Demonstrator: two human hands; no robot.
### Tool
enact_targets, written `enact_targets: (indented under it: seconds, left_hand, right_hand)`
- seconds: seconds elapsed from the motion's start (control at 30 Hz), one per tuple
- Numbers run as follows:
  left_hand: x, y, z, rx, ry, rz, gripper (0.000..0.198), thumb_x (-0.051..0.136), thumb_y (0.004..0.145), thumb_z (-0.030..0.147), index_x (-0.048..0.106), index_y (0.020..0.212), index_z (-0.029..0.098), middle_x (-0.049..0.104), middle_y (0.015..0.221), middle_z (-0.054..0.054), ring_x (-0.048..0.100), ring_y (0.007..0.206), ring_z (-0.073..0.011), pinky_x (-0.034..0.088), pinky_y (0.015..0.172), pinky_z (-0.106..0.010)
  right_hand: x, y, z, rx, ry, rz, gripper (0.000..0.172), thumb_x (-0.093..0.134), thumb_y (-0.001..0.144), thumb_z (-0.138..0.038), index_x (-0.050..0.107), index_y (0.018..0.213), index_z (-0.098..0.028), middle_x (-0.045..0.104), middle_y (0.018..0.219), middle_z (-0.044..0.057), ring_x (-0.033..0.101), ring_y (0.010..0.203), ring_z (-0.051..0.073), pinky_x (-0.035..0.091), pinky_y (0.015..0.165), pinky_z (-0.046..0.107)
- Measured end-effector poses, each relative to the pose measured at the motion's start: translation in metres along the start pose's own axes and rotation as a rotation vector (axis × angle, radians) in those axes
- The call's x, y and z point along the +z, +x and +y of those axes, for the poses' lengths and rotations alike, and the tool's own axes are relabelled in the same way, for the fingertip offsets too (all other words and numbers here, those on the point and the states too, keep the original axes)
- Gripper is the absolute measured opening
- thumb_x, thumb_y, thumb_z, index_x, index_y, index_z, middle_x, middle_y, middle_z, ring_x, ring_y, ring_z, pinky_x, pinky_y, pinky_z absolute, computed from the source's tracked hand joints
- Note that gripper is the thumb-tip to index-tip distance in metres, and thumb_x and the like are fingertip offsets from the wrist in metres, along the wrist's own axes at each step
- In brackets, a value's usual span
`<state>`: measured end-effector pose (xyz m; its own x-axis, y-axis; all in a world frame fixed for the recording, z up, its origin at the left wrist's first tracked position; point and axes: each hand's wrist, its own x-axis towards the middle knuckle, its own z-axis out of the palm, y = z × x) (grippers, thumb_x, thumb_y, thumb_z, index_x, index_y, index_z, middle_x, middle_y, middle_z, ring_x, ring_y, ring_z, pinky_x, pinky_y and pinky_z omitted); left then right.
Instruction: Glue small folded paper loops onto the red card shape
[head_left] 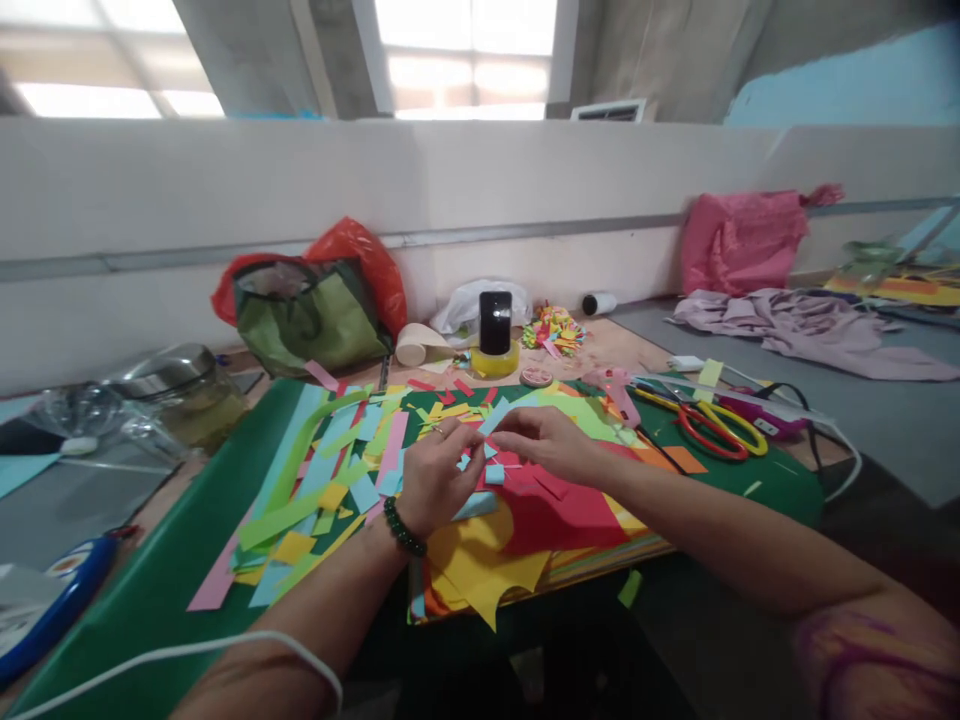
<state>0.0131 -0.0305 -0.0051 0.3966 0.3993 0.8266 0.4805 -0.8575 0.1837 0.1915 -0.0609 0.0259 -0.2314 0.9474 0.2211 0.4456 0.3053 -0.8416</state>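
Looks partway along imo: left hand [444,468] and right hand [541,438] both pinched together, seemingly on a light blue paper slip [495,414] above the red sheet [574,512], small pieces [495,474] cut, long strips [281,523] left whole.

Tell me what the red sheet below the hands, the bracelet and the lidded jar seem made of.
Red sheet: probably paper or thin card, matte, with flat, crisp edges.
Bracelet: glossy dark green beads with highlights; glass, stone or plastic, I can't tell which.
Jar: see-through, smooth, glass or clear plastic; its lid looks metal, given the silvery sheen.
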Motion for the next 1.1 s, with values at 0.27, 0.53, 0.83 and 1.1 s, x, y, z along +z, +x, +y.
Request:
enact_targets:
  seconds: [0.27,0.53,0.83,1.1]
  left_hand:
    - [-0.006,0.005,-0.004,-0.295,-0.119,-0.031,0.016,0.061,0.082,0.03,0.068,0.089,0.018,0.063,0.08,-0.003,0.053,0.063,-0.0118,0.041,0.06,-0.024]
    - [-0.007,0.017,-0.017,-0.956,-0.967,-0.198,0.033,0.077,0.06,0.043,0.067,0.069,0.014,0.057,0.056,0.001,0.046,0.05,-0.0083,0.037,0.051,-0.022]
    - [-0.004,0.018,-0.014,-1.183,-1.192,-0.084,0.036,0.087,0.048,0.036,0.065,0.065,0.013,0.055,0.055,0.003,0.048,0.051,-0.0065,0.037,0.052,-0.02]
    - [-0.004,0.018,-0.009,-1.137,-1.048,-0.107,0.03,0.083,0.05,0.035,0.068,0.065,0.014,0.06,0.051,0.001,0.051,0.047,-0.0081,0.038,0.05,-0.021]
  right_hand:
    - [0.01,0.026,0.014,-0.002,0.187,0.026,0.026,0.057,0.074,-0.043,0.054,0.066,-0.018,0.052,0.056,-0.002,0.047,0.049,0.011,0.036,0.048,0.024]
    - [0.01,0.026,0.025,-0.217,0.004,-0.045,0.027,0.05,0.085,-0.038,0.053,0.067,-0.018,0.046,0.059,-0.003,0.04,0.053,0.009,0.033,0.048,0.022]
    - [0.012,0.014,0.036,-0.79,-0.391,0.257,0.015,0.052,0.091,-0.016,0.065,0.097,-0.022,0.063,0.087,0.005,0.059,0.072,0.012,0.047,0.06,0.022]
    - [0.014,0.02,0.029,-0.369,0.064,0.32,0.026,0.064,0.085,-0.039,0.062,0.071,-0.018,0.055,0.065,0.0,0.05,0.058,0.011,0.041,0.05,0.023]
